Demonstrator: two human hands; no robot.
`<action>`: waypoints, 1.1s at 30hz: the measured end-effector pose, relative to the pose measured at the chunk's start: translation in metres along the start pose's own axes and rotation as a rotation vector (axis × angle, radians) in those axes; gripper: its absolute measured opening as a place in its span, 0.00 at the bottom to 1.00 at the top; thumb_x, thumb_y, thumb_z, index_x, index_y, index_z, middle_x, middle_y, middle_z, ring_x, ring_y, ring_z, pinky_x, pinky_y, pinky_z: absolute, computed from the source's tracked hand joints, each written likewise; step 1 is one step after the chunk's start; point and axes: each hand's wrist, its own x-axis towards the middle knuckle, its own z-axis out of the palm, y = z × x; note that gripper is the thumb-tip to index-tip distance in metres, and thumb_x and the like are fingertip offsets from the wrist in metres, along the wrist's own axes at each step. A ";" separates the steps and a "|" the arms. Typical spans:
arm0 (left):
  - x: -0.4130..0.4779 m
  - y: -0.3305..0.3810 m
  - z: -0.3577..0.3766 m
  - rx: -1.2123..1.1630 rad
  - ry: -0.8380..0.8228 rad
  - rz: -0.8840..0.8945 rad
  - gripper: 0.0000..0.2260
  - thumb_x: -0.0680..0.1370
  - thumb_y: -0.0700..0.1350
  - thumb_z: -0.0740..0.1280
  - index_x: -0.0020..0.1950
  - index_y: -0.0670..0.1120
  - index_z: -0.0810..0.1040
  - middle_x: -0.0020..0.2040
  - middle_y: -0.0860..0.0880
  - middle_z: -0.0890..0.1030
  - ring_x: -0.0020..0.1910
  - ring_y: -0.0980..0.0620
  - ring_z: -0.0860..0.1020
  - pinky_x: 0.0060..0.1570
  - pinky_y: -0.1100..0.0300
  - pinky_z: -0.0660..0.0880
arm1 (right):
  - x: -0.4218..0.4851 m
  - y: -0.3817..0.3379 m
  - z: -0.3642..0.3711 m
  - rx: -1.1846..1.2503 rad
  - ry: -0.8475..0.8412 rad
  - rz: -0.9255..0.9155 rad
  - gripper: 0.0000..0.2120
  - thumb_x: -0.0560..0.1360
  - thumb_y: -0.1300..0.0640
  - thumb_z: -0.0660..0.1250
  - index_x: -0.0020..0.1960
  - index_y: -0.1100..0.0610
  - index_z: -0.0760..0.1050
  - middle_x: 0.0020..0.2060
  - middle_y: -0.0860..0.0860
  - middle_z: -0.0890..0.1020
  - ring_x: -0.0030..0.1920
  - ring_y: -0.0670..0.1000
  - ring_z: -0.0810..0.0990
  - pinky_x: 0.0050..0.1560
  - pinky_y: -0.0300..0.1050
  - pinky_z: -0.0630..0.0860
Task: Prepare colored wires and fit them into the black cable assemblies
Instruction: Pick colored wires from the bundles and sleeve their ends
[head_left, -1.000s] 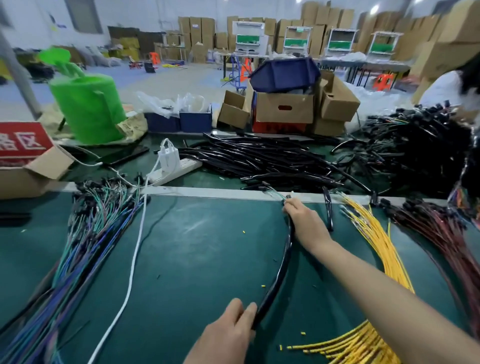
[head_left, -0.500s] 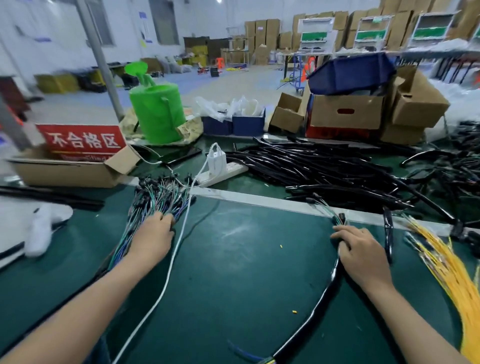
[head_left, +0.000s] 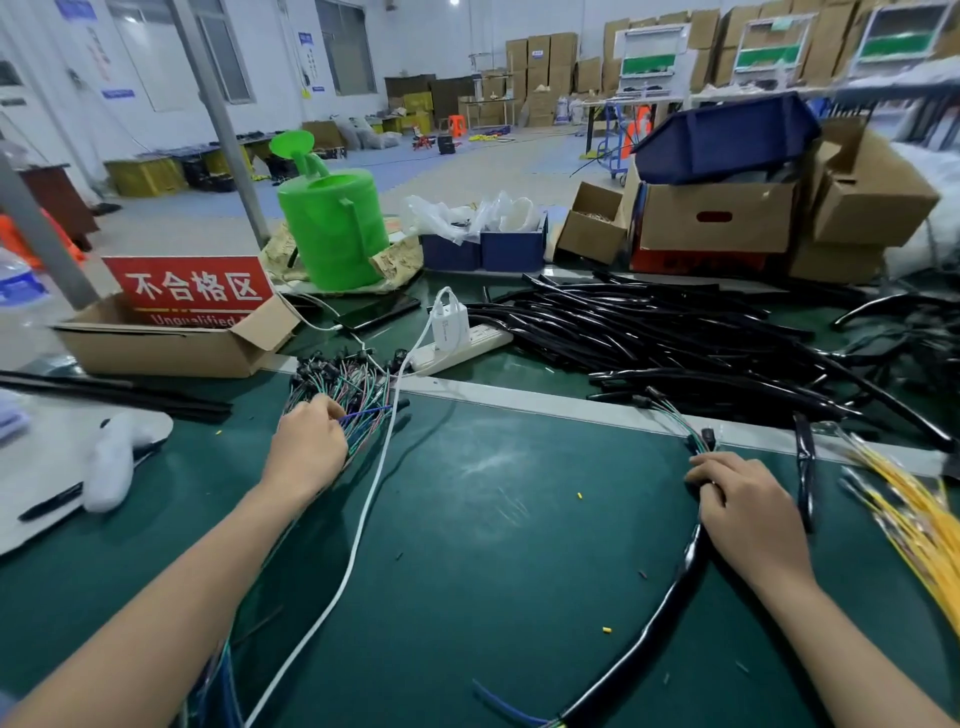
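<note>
Along the far edge of the worktop (head_left: 493, 519), a shallow cardboard box (head_left: 156, 353) at the left corner holds a red sign (head_left: 192, 288). Two blue bins (head_left: 483, 252) near the middle are stuffed with clear plastic bags (head_left: 467, 213). Toward the right corner, a large carton (head_left: 717, 223) carries an upturned blue bin (head_left: 727, 135). A heap of black tubes (head_left: 649, 332) lies in front of these. The left hand (head_left: 306, 447) lies palm down on the coloured wires (head_left: 358, 384) left of centre, its fingers curled round a few strands. The right hand (head_left: 748, 499), well apart from it near the right edge, grips the black cable assembly (head_left: 670, 597) close to its far end, where thin wires emerge. This cable curves back to the near edge. Yellow wires (head_left: 919, 519) fan out just beside the right hand.
</note>
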 end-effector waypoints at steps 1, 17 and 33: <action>0.001 -0.001 0.001 0.017 -0.056 -0.008 0.09 0.79 0.38 0.55 0.53 0.43 0.74 0.46 0.42 0.79 0.45 0.42 0.77 0.46 0.52 0.74 | 0.000 0.000 0.000 0.000 0.001 0.002 0.11 0.71 0.69 0.65 0.39 0.56 0.81 0.48 0.46 0.83 0.46 0.52 0.75 0.40 0.43 0.68; 0.005 0.009 -0.032 -0.169 0.012 -0.058 0.05 0.80 0.45 0.55 0.49 0.44 0.67 0.36 0.47 0.71 0.36 0.43 0.73 0.33 0.54 0.67 | -0.001 -0.001 0.000 0.023 0.002 0.026 0.11 0.72 0.68 0.63 0.40 0.56 0.81 0.50 0.46 0.82 0.48 0.52 0.75 0.42 0.45 0.72; -0.095 0.161 -0.021 -1.119 -0.926 0.296 0.08 0.80 0.50 0.58 0.49 0.48 0.74 0.27 0.55 0.57 0.22 0.58 0.54 0.20 0.72 0.55 | -0.003 -0.078 -0.037 0.480 -0.214 -0.073 0.18 0.71 0.54 0.63 0.60 0.54 0.78 0.48 0.46 0.80 0.45 0.45 0.74 0.50 0.42 0.72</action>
